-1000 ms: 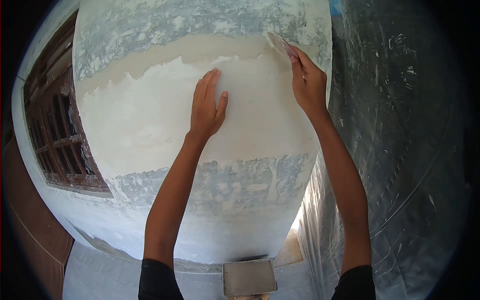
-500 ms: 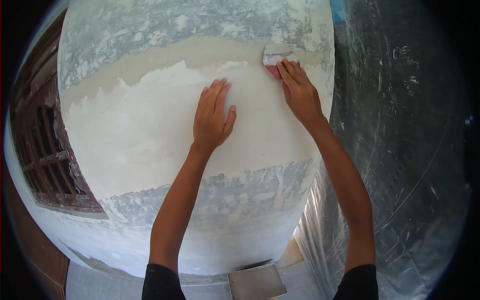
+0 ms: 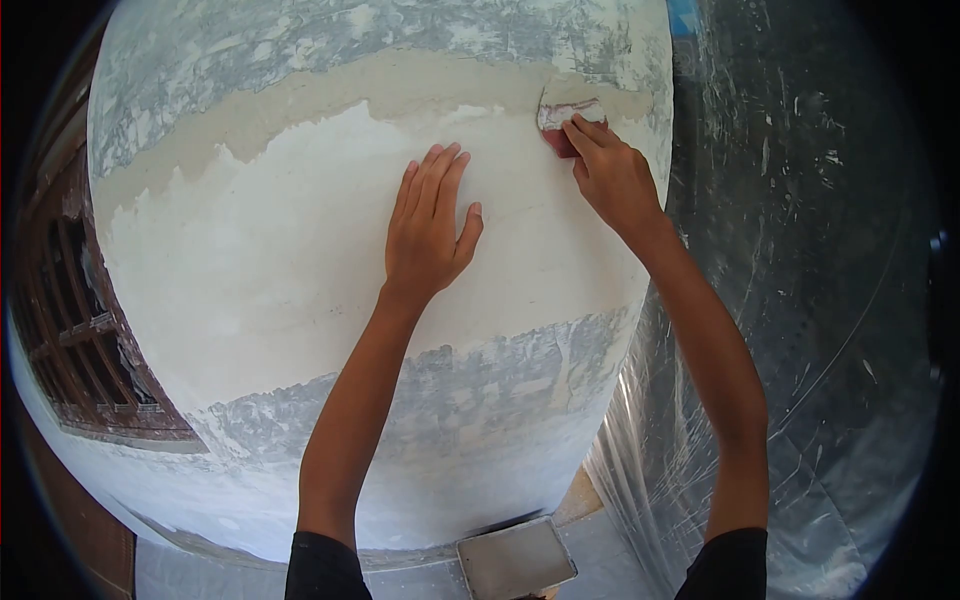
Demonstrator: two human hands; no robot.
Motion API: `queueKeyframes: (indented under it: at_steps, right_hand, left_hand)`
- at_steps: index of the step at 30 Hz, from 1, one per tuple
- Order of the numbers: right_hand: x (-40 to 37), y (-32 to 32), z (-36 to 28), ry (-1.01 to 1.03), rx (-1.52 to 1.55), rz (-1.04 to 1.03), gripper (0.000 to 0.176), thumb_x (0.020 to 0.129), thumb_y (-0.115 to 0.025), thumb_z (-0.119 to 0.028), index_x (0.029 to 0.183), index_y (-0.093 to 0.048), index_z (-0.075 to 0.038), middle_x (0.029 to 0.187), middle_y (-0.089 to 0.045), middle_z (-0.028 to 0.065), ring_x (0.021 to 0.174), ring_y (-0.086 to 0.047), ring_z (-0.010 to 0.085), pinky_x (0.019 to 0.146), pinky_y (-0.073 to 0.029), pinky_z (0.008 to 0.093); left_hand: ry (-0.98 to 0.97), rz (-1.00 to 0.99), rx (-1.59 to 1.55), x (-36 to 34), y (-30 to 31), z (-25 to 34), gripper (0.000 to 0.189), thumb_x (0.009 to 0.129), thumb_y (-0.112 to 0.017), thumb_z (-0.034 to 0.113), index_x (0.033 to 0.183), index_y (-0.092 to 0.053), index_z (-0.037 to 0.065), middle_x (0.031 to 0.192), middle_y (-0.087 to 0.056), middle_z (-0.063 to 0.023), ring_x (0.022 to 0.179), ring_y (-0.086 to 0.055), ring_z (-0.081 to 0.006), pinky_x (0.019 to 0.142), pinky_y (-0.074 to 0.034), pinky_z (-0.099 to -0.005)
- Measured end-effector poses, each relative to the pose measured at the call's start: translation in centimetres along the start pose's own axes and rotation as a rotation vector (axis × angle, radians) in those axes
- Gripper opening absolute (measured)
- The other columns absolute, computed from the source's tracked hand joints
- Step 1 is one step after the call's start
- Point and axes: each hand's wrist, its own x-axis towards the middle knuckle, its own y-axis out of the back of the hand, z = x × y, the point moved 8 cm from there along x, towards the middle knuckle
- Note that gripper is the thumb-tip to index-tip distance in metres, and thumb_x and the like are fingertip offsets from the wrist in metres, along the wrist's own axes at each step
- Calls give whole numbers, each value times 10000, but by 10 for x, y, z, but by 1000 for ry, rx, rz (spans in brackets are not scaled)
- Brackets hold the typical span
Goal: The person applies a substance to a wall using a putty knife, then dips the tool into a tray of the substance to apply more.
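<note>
My right hand (image 3: 622, 180) grips a red putty knife (image 3: 562, 135) smeared with pale putty, its blade flat against the wall (image 3: 290, 250) near the right edge. The fingers wrap over the tool's upper side. To the left, my left hand (image 3: 428, 220) lies flat on the smooth whitish part of the wall, fingers stretched upward and thumb apart, holding nothing. Above both hands runs a beige, damp-looking band of putty (image 3: 330, 85) with a ragged lower border. Mottled grey-and-white patches cover the wall above and below.
A brown wooden window grille (image 3: 85, 320) is set in the wall at the left. Plastic sheeting (image 3: 800, 300) hangs along the right side. On the covered floor below stands a rectangular tray (image 3: 517, 562) with greyish contents.
My right hand has slid slightly right with the putty knife along the beige band. My left hand stays on the wall, a little higher in view. The view has shifted slightly.
</note>
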Motion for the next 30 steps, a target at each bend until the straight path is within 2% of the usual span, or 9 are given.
queueKeyframes:
  at_steps: [5,21,27,30]
  right_hand:
    - [0,2,-8,74,-63,46,398,833,-703,-11,1229,-691,26,1300,-695,193,1074,-717,373,1003,-577,421]
    - [-29,-2,-27,215,-134,-10,373,835,-701,6,1202,-671,68,1248,-702,220,1101,-700,343,1052,-530,437]
    - [-43,22,-39,240,-118,10,324,817,-730,-6,1137,-697,33,1188,-726,162,1064,-704,267,1007,-524,396]
    - [-39,44,-40,235,21,111,297,815,-751,-10,1109,-711,9,1112,-743,136,1007,-707,231,951,-522,378]
  left_hand:
    - [-7,5,2,1,1,1,554,937,-630,124,1470,-509,34,1502,-538,-143,1444,-467,-330,1222,-327,-508]
    - [-8,13,12,0,2,3,557,924,-637,107,1462,-518,31,1497,-540,-144,1432,-479,-330,1218,-333,-504]
    - [-6,3,21,0,1,3,554,924,-636,110,1460,-518,31,1500,-539,-144,1437,-474,-328,1219,-328,-504]
    - [-1,2,26,0,0,4,552,927,-634,116,1460,-518,33,1501,-539,-139,1439,-472,-326,1220,-326,-505]
